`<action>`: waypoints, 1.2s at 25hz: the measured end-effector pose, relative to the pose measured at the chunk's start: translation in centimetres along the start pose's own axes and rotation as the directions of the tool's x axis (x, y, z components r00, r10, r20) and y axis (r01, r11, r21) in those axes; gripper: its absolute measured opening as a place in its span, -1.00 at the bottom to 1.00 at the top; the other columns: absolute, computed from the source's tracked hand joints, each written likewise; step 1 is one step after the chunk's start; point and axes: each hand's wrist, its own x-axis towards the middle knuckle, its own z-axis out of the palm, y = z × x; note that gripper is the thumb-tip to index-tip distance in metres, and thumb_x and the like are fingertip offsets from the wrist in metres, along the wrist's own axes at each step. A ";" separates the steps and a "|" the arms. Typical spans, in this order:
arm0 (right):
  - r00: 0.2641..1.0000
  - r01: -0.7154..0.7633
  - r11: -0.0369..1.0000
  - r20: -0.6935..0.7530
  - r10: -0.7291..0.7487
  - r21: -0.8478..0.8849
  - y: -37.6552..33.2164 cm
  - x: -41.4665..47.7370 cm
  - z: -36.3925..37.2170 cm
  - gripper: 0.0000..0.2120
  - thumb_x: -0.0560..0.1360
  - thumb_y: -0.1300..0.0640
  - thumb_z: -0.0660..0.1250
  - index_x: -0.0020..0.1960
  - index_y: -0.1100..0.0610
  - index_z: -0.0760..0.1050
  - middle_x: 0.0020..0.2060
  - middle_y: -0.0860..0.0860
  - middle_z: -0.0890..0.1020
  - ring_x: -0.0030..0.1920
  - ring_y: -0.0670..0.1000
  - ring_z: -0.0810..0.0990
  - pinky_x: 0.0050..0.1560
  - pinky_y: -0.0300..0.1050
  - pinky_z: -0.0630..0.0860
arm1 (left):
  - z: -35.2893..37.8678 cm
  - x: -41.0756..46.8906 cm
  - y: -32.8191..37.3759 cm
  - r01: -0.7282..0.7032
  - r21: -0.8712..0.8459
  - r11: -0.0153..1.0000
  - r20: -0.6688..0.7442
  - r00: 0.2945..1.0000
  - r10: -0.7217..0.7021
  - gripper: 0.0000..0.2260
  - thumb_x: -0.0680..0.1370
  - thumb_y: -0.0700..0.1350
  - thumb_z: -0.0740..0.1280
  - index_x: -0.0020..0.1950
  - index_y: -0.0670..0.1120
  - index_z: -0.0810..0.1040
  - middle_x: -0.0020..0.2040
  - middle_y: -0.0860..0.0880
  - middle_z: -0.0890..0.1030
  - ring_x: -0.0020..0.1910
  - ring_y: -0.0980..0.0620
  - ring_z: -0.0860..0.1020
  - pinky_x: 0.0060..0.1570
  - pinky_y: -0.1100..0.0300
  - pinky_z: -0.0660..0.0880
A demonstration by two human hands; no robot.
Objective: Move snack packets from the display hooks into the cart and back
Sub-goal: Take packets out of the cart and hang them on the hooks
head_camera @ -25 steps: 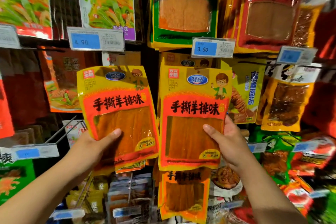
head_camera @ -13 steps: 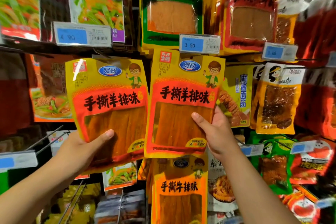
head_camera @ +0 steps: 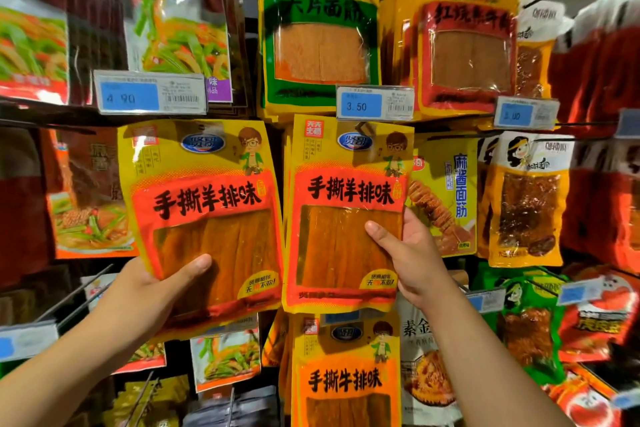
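Two alike yellow-and-orange snack packets are held up in front of the hook display. My left hand (head_camera: 149,291) grips the left packet (head_camera: 207,204) at its lower left corner, thumb across the clear window. My right hand (head_camera: 408,253) grips the right packet (head_camera: 343,204) at its right edge, thumb on the front. The right packet's top sits just under the 3.50 price tag (head_camera: 375,103), in front of more packets of the same kind. Whether it hangs on a hook is hidden. No cart is in view.
Hooks hold many other packets: a green-framed one (head_camera: 318,28) and a red-framed one (head_camera: 464,38) above, an orange one (head_camera: 346,378) below, vegetable packets at the left. Bare metal hooks (head_camera: 76,295) jut out at the lower left. A 4.90 tag (head_camera: 150,94) hangs at the upper left.
Both hands have raised their packets higher against the display. The right packet's top has come up close under the 3.50 price tag.
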 end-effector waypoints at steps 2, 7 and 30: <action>1.000 -0.018 1.000 -0.008 0.018 0.003 0.3 0.6 -0.1 -0.67 0.38 -0.03 0.54 0.13 -0.18 0.61 0.13 0.05 0.71 0.13 0.09 0.70 0.00 0.16 0.66 | -0.2 0.4 -0.3 0.019 0.024 1.000 -0.023 1.000 -0.019 -0.59 0.25 0.38 0.55 0.03 0.26 0.73 0.03 0.10 0.76 0.00 0.03 0.73 0.10 0.01 0.55; 0.984 -0.154 0.988 -0.088 0.152 -0.016 0.7 2.8 -0.3 -0.68 0.39 0.00 0.51 0.14 -0.06 0.61 0.10 0.06 0.73 0.12 0.09 0.71 0.04 0.15 0.67 | 0.5 0.7 0.1 0.064 0.088 0.994 -0.048 0.997 -0.060 -0.82 0.37 0.12 0.48 -0.18 0.46 0.68 -0.17 0.26 0.74 -0.18 0.22 0.71 -0.09 0.16 0.52; 0.975 -0.223 0.962 -0.036 0.220 -0.158 -4.2 -4.0 7.9 -0.61 0.48 -0.22 0.42 0.25 -0.10 0.56 0.14 -0.07 0.69 0.21 -0.04 0.64 0.22 0.03 0.57 | 5.0 -3.1 2.2 0.368 -0.085 0.926 0.310 0.893 -0.326 -0.45 0.19 0.40 0.61 0.10 0.24 0.70 0.10 -0.01 0.76 0.07 -0.03 0.74 -0.06 0.23 0.65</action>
